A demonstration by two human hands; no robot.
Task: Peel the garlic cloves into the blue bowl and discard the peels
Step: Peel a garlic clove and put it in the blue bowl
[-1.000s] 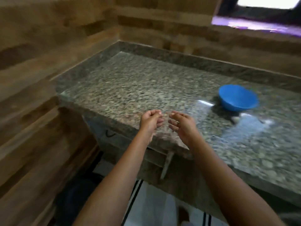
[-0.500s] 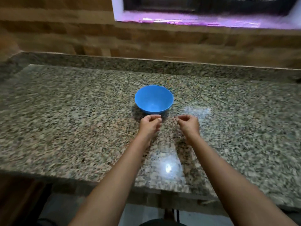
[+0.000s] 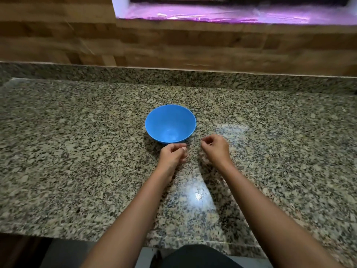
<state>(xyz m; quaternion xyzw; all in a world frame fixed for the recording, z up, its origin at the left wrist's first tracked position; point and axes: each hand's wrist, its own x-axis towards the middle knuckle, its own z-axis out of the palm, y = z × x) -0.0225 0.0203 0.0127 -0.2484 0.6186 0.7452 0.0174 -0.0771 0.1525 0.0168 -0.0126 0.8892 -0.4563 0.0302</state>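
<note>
Head view, looking down on a speckled granite counter (image 3: 77,151) backed by a wood-patterned wall (image 3: 173,43) and a purple-lit window ledge (image 3: 212,14) at top. Nothing between the hands and the blue bowl (image 3: 170,123): round, plain, upright, glossy inside, apparently empty, mid-counter just beyond the knuckles. Left hand (image 3: 172,155) just beside the bowl's near side, fingers curled inward. Right hand (image 3: 215,147) apart from it, also curled. Contents of either fist too small to tell. No garlic clearly visible. Dark clothing (image 3: 195,256) cut off at bottom edge.
</note>
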